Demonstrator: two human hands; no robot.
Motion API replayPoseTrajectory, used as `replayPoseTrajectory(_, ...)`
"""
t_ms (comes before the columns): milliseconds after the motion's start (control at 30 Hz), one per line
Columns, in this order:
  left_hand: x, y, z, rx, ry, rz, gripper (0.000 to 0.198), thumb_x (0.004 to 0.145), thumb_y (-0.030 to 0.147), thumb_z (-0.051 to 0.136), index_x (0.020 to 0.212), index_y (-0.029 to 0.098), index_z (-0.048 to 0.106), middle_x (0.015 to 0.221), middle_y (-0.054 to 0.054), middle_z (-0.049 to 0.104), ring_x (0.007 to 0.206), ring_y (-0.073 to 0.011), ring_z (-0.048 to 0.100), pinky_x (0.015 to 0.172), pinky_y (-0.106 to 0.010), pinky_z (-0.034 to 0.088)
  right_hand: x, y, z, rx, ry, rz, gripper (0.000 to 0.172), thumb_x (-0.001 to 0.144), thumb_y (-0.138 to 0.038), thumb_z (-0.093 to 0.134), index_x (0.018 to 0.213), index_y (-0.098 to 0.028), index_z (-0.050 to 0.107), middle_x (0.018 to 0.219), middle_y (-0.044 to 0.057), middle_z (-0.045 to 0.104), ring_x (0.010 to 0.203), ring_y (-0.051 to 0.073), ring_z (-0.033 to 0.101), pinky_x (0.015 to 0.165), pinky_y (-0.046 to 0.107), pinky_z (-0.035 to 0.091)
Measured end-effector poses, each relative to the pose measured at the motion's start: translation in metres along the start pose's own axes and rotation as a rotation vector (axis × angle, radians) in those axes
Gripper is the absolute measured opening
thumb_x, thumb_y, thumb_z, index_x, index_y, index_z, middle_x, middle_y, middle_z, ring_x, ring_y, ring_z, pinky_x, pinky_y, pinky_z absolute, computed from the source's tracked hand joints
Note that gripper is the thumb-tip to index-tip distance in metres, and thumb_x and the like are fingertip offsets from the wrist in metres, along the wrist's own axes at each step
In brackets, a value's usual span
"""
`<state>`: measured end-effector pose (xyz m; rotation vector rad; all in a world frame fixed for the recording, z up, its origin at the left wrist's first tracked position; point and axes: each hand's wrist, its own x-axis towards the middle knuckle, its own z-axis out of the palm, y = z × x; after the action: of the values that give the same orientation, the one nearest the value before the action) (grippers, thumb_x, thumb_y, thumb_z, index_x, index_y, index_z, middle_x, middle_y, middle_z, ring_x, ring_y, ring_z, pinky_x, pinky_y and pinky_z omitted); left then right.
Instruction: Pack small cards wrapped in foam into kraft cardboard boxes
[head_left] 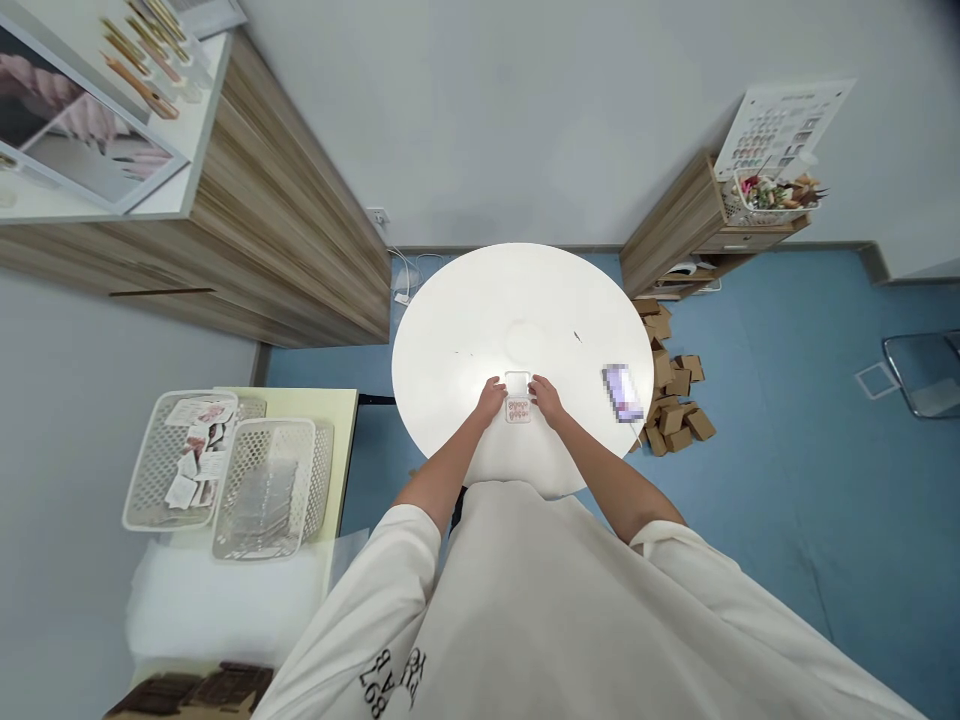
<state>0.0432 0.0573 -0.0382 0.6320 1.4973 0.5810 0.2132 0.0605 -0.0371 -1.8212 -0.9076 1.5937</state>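
Note:
A small clear plastic box stands on the round white table, its lid opened up on the far side. Rows of small pinkish pieces, which look like press-on nails, lie in the near half. My left hand has its fingers closed at the left edge of the lid. At the right edge, my right hand grips in the same way. The fingertips are small in view, so their exact hold is hard to see.
A phone with a cable lies on the table's right side. Brown cardboard boxes lie on the floor beyond it. White baskets sit on a side table at left. Wooden cabinets flank the table's far side.

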Motion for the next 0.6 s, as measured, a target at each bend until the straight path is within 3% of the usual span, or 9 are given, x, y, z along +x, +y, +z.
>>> replayPoseTrajectory(100, -0.003, 0.004, 0.001, 0.072, 0.014, 0.003, 0.065, 0.080, 0.022, 0.063, 0.142, 0.021, 0.043, 0.143, -0.015, 0.054, 0.121, -0.0247, 0.058, 0.099, -0.037, 0.046, -0.004, -0.006, 0.000, -0.047, 0.023, -0.036, 0.048, 0.087, -0.043, 0.048, 0.128, -0.021, 0.061, 0.120, 0.008, 0.067, 0.107, 0.022, 0.063, 0.092, 0.035, 0.050)
replayPoseTrajectory(167, -0.004, 0.006, 0.002, 0.136, 0.040, 0.004, 0.063, 0.079, 0.021, 0.064, 0.140, 0.021, 0.045, 0.144, -0.015, 0.053, 0.123, -0.0254, 0.057, 0.101, -0.037, 0.044, -0.005, -0.010, -0.002, -0.168, 0.116, -0.077, 0.045, 0.087, -0.041, 0.047, 0.124, -0.019, 0.063, 0.124, 0.009, 0.065, 0.111, 0.022, 0.061, 0.096, 0.034, 0.047)
replayPoseTrajectory(333, -0.003, 0.007, 0.008, 0.141, 0.001, 0.031, 0.057, 0.080, 0.019, 0.063, 0.136, 0.021, 0.049, 0.143, -0.015, 0.053, 0.126, -0.0250, 0.055, 0.104, -0.036, 0.043, -0.007, -0.011, -0.011, -0.354, 0.349, 0.170, 0.055, 0.084, -0.040, 0.052, 0.134, -0.018, 0.057, 0.139, 0.017, 0.052, 0.121, 0.028, 0.056, 0.100, 0.038, 0.046)
replayPoseTrajectory(433, -0.003, 0.006, 0.016, 0.097, -0.030, 0.040, 0.057, 0.081, 0.019, 0.062, 0.136, 0.020, 0.049, 0.145, -0.016, 0.052, 0.128, -0.0248, 0.054, 0.105, -0.037, 0.042, -0.010, -0.007, -0.014, -0.274, 0.299, 0.168, 0.059, 0.085, -0.045, 0.052, 0.138, -0.019, 0.053, 0.135, 0.015, 0.057, 0.118, 0.027, 0.057, 0.099, 0.036, 0.047)
replayPoseTrajectory(600, -0.004, 0.008, 0.021, 0.034, -0.070, 0.015, 0.065, 0.081, 0.023, 0.063, 0.143, 0.018, 0.043, 0.147, -0.018, 0.050, 0.124, -0.0269, 0.057, 0.099, -0.039, 0.047, -0.014, -0.002, -0.014, -0.157, 0.110, 0.004, 0.057, 0.088, -0.054, 0.047, 0.136, -0.023, 0.054, 0.125, 0.010, 0.063, 0.106, 0.023, 0.061, 0.090, 0.035, 0.051)
